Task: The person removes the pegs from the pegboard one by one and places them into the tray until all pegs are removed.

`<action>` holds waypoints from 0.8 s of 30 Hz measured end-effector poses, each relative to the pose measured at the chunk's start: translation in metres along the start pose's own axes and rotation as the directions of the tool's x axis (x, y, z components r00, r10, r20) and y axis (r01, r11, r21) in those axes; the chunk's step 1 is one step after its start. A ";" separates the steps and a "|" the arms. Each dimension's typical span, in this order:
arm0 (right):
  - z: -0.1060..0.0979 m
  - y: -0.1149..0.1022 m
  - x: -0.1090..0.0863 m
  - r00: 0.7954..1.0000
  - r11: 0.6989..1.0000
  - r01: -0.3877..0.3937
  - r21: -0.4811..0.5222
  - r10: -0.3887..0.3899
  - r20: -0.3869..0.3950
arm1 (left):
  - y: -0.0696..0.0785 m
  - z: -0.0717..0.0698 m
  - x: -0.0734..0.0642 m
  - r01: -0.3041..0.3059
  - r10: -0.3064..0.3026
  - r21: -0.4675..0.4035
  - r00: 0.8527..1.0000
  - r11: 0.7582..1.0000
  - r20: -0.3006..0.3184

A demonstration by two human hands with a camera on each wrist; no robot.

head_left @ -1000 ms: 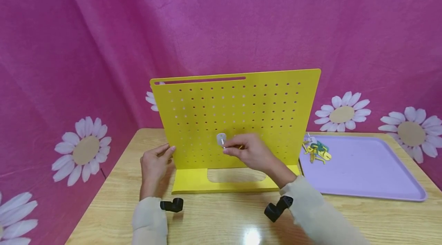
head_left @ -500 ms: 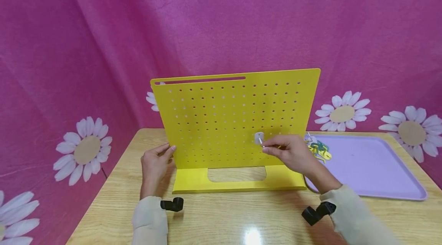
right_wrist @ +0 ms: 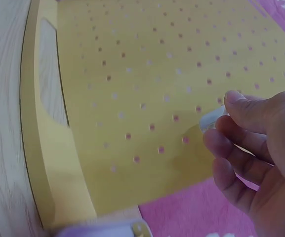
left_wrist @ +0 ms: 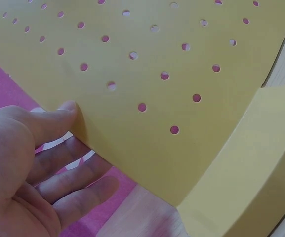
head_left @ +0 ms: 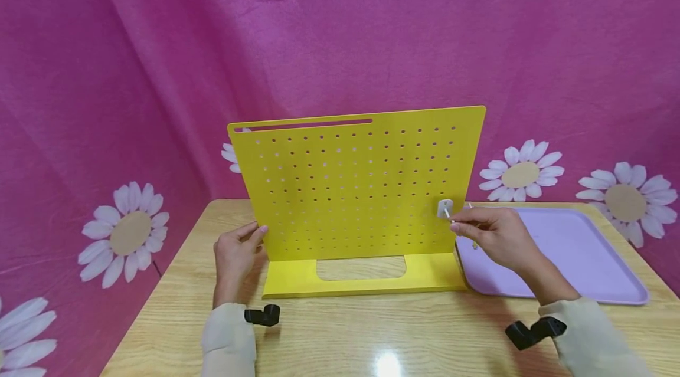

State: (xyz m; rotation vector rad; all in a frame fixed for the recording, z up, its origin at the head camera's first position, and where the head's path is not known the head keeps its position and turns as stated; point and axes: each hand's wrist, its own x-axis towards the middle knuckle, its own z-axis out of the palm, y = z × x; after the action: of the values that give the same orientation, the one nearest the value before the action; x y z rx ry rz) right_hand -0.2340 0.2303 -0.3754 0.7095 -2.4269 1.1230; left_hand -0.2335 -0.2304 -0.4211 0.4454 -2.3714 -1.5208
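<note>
A yellow pegboard (head_left: 350, 188) stands upright on its base across the table. My left hand (head_left: 235, 253) holds its left edge, the thumb (left_wrist: 58, 120) on the front face and the other fingers reaching behind. Between the thumb and fingertips of my right hand (head_left: 496, 238) is a small white pegboard hook (head_left: 444, 207), pinched by its prong. The hook's plate is in front of the board's right side, low down near the edge. In the right wrist view the fingers cover most of the hook.
A purple tray (head_left: 574, 253) lies right of the board, partly behind my right forearm. My hand mostly hides the pieces at its left end; one yellow bit (head_left: 475, 245) shows. The wooden table (head_left: 319, 330) extends in front, and a pink flowered cloth (head_left: 340, 35) hangs behind.
My right hand has carried the white hook rightward along the board, from near its middle to its right edge. My left hand has stayed at the left edge.
</note>
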 end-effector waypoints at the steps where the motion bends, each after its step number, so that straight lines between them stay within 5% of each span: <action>1: -0.003 0.002 -0.001 1.000 1.000 -0.003 -0.003 0.003 -0.003 | 0.000 0.000 0.000 -0.003 0.003 0.000 1.000 1.000 -0.001; 12: -0.021 0.032 -0.010 0.993 0.990 -0.121 -0.066 0.120 -0.018 | 0.001 -0.001 0.002 -0.004 0.004 0.000 1.000 1.000 -0.008; 24: -0.022 0.062 -0.011 0.952 0.954 -0.298 -0.041 0.300 0.058 | 0.000 0.001 0.000 -0.006 0.006 -0.011 1.000 1.000 0.003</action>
State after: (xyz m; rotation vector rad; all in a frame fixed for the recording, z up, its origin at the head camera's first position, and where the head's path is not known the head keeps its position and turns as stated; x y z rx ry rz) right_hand -0.2587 0.2857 -0.4046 0.3794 -2.6653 1.1828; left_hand -0.2334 -0.2300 -0.4216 0.4340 -2.3637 -1.5321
